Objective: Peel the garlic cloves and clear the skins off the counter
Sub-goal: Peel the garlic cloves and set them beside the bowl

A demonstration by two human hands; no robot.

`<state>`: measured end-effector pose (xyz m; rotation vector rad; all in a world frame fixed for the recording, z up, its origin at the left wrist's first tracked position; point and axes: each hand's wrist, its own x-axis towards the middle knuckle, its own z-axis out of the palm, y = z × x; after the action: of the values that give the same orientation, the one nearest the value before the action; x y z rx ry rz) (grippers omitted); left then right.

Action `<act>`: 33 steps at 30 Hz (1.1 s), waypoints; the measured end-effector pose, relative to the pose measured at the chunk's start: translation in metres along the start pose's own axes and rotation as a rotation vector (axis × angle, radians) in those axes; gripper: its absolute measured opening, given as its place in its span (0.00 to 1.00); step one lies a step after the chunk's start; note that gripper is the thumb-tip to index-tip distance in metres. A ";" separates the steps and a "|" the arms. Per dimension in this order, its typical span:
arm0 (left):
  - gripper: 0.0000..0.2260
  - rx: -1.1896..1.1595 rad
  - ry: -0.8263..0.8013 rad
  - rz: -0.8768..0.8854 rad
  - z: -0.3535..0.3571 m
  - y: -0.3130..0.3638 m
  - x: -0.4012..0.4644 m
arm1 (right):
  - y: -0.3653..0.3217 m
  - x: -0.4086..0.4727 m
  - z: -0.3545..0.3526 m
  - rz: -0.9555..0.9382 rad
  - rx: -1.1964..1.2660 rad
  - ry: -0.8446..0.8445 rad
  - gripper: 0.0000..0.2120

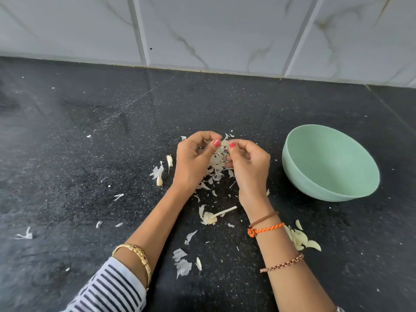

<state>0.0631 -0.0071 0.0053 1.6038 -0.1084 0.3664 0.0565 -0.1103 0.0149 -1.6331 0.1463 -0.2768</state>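
A small pale garlic clove point(224, 143) is pinched between my left hand point(193, 161) and my right hand point(249, 164), thumbs meeting over it above the black counter point(112, 154). Under the hands lies a heap of papery garlic skins point(216, 167). More skins point(183, 264) are scattered towards the front. Several peeled cloves point(302, 240) lie beside my right forearm. Two unpeeled cloves point(160, 174) rest left of my left hand. A bare garlic stem with its base point(213, 217) lies between my wrists.
A mint-green bowl point(292, 163) stands to the right of my hands; I see nothing inside it. A white marble-tiled wall point(213, 32) closes off the back of the counter. Small skin flakes point(24, 235) dot the left side.
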 end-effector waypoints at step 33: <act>0.13 -0.237 0.153 -0.072 0.002 0.002 0.001 | -0.015 -0.002 -0.005 -0.055 0.067 -0.153 0.12</act>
<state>0.0642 -0.0090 0.0077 1.3379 0.0229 0.4036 0.0518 -0.1133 0.0299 -1.5868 -0.0241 -0.1960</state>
